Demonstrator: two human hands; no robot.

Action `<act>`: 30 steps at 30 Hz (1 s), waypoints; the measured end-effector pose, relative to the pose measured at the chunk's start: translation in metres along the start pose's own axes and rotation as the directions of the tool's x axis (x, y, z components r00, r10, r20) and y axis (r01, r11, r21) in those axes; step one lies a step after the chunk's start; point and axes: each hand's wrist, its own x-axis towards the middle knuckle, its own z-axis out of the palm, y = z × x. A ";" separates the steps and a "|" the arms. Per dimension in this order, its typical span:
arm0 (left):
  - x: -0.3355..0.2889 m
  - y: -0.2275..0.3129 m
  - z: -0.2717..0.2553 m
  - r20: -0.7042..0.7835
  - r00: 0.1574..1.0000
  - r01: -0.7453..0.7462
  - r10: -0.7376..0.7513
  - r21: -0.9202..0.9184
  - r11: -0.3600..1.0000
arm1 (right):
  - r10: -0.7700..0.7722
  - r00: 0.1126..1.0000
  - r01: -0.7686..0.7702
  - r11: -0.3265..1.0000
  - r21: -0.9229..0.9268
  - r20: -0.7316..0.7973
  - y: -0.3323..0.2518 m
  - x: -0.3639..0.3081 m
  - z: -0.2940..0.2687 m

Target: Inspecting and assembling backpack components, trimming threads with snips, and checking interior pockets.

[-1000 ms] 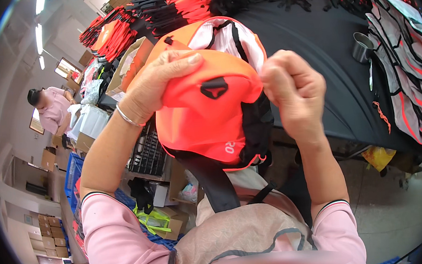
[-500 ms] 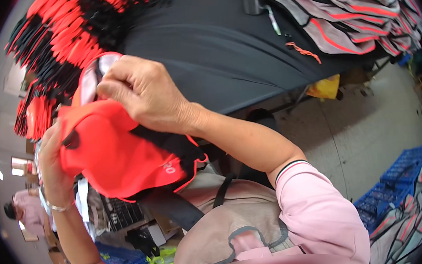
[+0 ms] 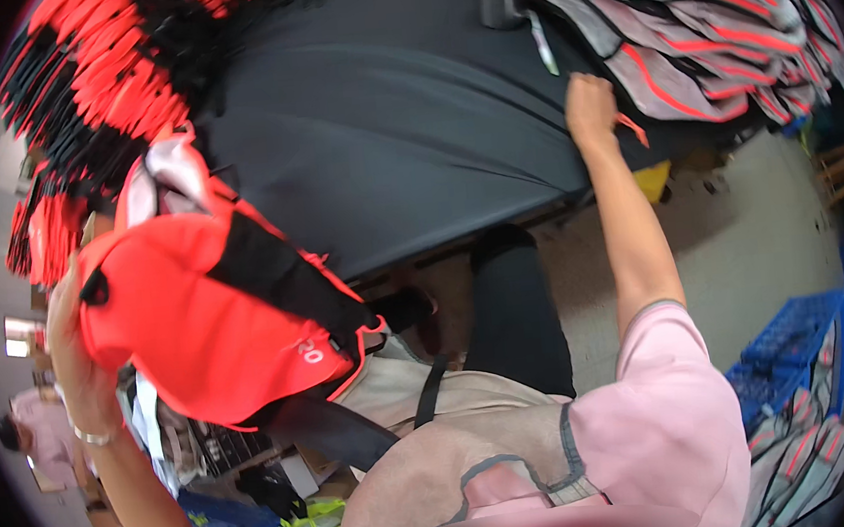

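Note:
My left hand grips the left edge of a red and black fabric pack, holding it up in front of me. Its fingers are partly hidden behind the red cloth. The pack's pale grey lining shows at its top opening. At the table's right side, my right hand is down on the black cloth with its fingers curled closed. An orange cord sticks out beside it; what the fingers hold, if anything, is hidden. Close above lies a white and green brush-like stick by a metal cup.
Red and black fabric pieces are heaped at the far left of the black-covered table. A stack of grey pieces with red trim covers its right end. Blue crates stand at the lower right. Another person is at the left.
My right hand has left the pack's opening and moved far right to the orange cord on the table. The pack, still in my left hand, has shifted slightly left and down.

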 end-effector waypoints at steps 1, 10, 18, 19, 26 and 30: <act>-0.003 -0.004 0.010 -0.013 1.000 -0.010 0.010 -0.027 1.000 | 0.015 0.984 -0.020 0.999 0.030 0.177 -0.001 0.001 -0.009; -0.006 -0.011 0.050 0.262 0.962 0.111 -0.070 -0.145 0.983 | 0.046 0.879 -0.471 -0.062 0.880 0.474 -0.100 -0.049 -0.142; -0.015 -0.010 0.043 0.253 0.956 0.191 -0.146 -0.162 0.968 | -0.197 0.979 -0.002 -0.236 0.972 -0.046 -0.222 -0.047 -0.297; -0.015 -0.011 0.046 0.263 0.955 0.184 -0.137 -0.163 0.969 | -0.175 0.973 0.111 -0.214 0.971 -0.149 -0.231 -0.044 -0.293; -0.019 -0.013 0.046 0.260 0.956 0.184 -0.132 -0.186 0.965 | -0.162 0.954 0.218 -0.205 0.954 -0.253 -0.255 -0.036 -0.294; -0.018 -0.014 0.045 0.271 0.954 0.177 -0.125 -0.177 0.968 | -0.094 0.961 0.225 -0.274 0.935 -0.259 -0.264 -0.030 -0.297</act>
